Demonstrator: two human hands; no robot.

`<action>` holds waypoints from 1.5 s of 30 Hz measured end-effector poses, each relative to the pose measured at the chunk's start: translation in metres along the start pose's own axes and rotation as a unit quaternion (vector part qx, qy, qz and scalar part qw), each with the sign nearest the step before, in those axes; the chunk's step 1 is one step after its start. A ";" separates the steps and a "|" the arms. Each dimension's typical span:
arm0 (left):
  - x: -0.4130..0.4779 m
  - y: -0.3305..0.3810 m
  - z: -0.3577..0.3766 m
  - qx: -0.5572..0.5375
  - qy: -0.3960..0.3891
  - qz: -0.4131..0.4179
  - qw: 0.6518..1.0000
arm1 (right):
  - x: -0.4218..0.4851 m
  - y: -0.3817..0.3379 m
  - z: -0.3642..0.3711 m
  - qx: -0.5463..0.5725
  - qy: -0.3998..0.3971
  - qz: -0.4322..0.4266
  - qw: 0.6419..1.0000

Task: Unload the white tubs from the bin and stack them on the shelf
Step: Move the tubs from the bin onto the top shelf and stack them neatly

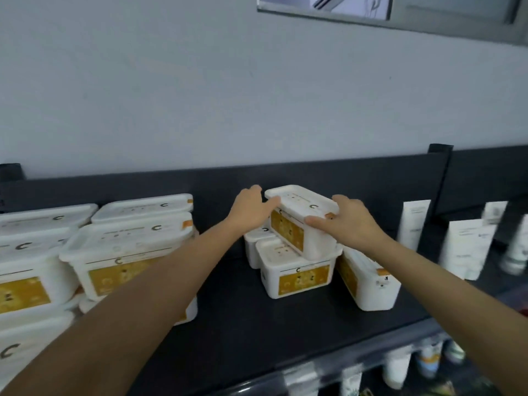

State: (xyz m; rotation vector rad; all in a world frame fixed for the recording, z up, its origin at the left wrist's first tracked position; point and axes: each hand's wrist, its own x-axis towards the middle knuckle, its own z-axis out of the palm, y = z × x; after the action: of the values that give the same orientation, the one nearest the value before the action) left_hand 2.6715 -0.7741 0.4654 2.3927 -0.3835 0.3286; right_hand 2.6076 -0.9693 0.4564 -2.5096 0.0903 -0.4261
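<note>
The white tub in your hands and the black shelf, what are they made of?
The white tub looks like plastic: smooth walls, a moulded lid with a raised rim and a small orange tab. Its yellow label looks like a printed sticker. The black shelf has a flat, dull, even surface, probably painted metal or coated board; the picture cannot settle which.

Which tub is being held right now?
The top tub in the middle pile. It sits tilted on a lower tub, with the left grip and right grip holding its ends; no other is touched.
</note>
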 end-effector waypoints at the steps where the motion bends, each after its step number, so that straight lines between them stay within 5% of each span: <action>1: 0.007 0.001 0.006 -0.029 -0.004 -0.030 0.999 | 0.001 0.000 -0.001 0.016 -0.007 0.003 1.000; 8: 0.032 -0.004 0.032 -0.238 -0.054 -0.150 0.958 | 0.014 0.012 -0.006 0.157 -0.040 -0.003 0.987; 13: 0.033 -0.010 0.030 -0.302 0.002 -0.145 0.942 | 0.043 0.027 -0.015 0.255 -0.039 0.005 0.966; 19: 0.032 -0.016 0.015 -0.335 0.070 -0.133 0.930 | 0.093 0.025 -0.007 0.423 -0.116 0.004 0.899; 28: 0.011 -0.029 0.034 -0.334 0.143 -0.159 0.918 | 0.135 0.016 0.026 0.413 -0.139 0.002 0.900; 34: 0.002 -0.031 0.031 -0.340 0.127 -0.144 0.921 | 0.137 0.022 0.038 0.393 -0.068 0.126 0.908; 38: 0.002 -0.027 0.029 -0.336 0.135 -0.143 0.921 | 0.143 0.020 0.034 0.343 -0.055 0.108 0.932; 45: -0.011 -0.028 0.033 -0.319 0.150 -0.120 0.928 | 0.135 0.025 0.036 0.386 -0.068 0.068 0.918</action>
State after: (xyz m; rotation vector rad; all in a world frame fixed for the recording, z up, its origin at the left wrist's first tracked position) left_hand 2.6760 -0.7735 0.4205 1.6919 -0.0346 0.3810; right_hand 2.7471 -0.9924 0.4523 -1.7300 0.0315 -0.1735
